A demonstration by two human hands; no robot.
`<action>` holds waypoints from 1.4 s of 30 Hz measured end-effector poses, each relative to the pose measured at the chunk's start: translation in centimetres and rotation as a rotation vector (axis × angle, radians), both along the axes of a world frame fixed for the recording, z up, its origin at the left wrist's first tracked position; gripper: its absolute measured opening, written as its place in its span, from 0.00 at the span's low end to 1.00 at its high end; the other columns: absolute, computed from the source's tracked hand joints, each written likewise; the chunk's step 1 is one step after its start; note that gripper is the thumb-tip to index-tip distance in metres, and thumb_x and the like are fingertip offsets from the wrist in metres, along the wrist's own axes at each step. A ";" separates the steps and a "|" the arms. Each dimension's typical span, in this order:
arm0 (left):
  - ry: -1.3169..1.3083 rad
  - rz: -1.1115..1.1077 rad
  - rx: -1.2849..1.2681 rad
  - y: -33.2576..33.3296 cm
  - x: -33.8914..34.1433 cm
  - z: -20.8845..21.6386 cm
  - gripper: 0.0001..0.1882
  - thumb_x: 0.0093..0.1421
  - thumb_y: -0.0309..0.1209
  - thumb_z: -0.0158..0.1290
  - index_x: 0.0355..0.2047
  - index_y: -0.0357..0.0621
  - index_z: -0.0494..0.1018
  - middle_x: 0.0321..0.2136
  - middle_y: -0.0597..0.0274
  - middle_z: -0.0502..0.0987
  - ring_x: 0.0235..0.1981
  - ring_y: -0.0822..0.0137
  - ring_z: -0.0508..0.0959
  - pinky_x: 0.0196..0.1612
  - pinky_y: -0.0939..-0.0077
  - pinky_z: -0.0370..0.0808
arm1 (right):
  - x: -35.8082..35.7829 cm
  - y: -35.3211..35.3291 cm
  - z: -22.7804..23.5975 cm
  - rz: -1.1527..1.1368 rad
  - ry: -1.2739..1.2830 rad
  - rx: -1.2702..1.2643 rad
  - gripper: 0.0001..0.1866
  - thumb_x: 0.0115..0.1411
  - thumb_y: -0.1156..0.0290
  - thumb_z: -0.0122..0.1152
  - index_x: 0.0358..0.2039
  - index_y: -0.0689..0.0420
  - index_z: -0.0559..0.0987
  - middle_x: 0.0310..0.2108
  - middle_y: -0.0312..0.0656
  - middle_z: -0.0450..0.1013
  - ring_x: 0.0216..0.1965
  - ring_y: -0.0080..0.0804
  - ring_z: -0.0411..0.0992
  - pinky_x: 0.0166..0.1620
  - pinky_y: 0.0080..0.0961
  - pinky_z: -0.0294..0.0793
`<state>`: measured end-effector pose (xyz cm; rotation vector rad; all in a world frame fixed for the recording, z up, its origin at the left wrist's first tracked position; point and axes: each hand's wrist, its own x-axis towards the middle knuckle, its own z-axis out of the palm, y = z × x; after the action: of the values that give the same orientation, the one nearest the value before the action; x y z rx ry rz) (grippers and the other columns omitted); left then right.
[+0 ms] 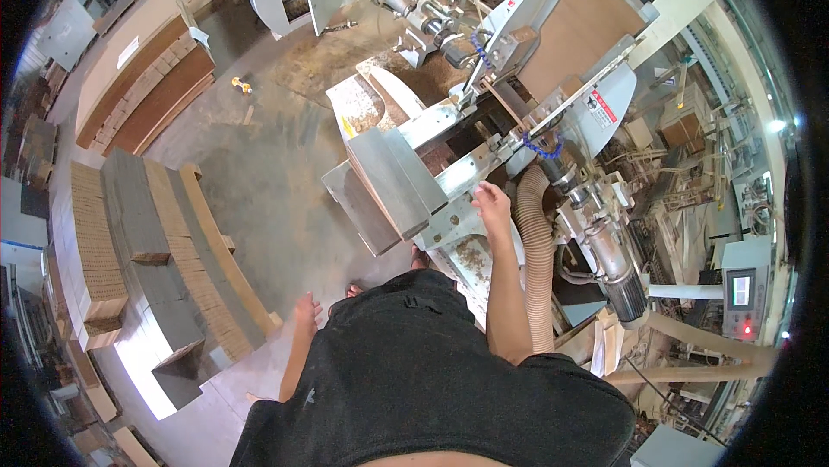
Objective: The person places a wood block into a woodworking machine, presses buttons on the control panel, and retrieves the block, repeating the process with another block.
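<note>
My right hand [492,208] is raised beside the metal rail of a woodworking machine [471,175], its fingers loosely bent and apart, with nothing seen in them. I cannot tell whether the fingertips touch the rail. Just left of that hand, a stack of grey-faced boards [401,180] rests at the machine's near end. My left hand [306,310] hangs low at my side with its fingers spread, holding nothing. It is nearest to the long stacks of narrow boards [186,251] on the left.
A ribbed beige hose [535,251] runs down right of my right arm, near a motor unit [613,268]. Farther right stands a control box [745,303] with a small screen. Stacked brown panels [147,78] lie far left. Sawdust covers parts of the machine base [358,108].
</note>
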<state>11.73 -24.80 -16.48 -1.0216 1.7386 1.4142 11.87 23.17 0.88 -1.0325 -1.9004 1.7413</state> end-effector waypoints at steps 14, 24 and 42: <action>0.329 -0.775 -0.429 2.0 6.3 -10.2 0.22 0.57 0.43 0.45 0.46 0.40 0.66 0.32 0.45 0.76 0.34 0.56 0.77 0.34 0.63 0.72 | -7.9 8.2 -0.5 0.113 0.041 0.052 0.18 0.53 0.68 0.57 0.42 0.64 0.73 0.30 0.41 0.73 0.28 0.27 0.71 0.33 0.22 0.71; 0.223 0.114 -0.129 7.7 8.2 -2.8 0.28 0.58 0.47 0.45 0.40 0.28 0.67 0.32 0.49 0.76 0.31 0.62 0.76 0.33 0.72 0.72 | -16.8 12.4 2.1 0.195 -0.175 1.017 0.26 0.51 0.64 0.57 0.48 0.66 0.68 0.41 0.57 0.70 0.43 0.50 0.69 0.46 0.38 0.67; 0.009 0.176 -0.168 4.6 10.6 -6.6 0.23 0.56 0.37 0.48 0.51 0.42 0.64 0.36 0.45 0.75 0.37 0.51 0.76 0.41 0.64 0.70 | -15.5 14.1 -2.7 0.667 -0.246 0.670 0.11 0.50 0.68 0.59 0.28 0.63 0.76 0.25 0.43 0.74 0.26 0.34 0.72 0.31 0.28 0.70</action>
<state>22.31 -20.21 -23.07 -1.2875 1.8354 1.3976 -3.66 37.25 -1.81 -0.3823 -2.9246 1.0770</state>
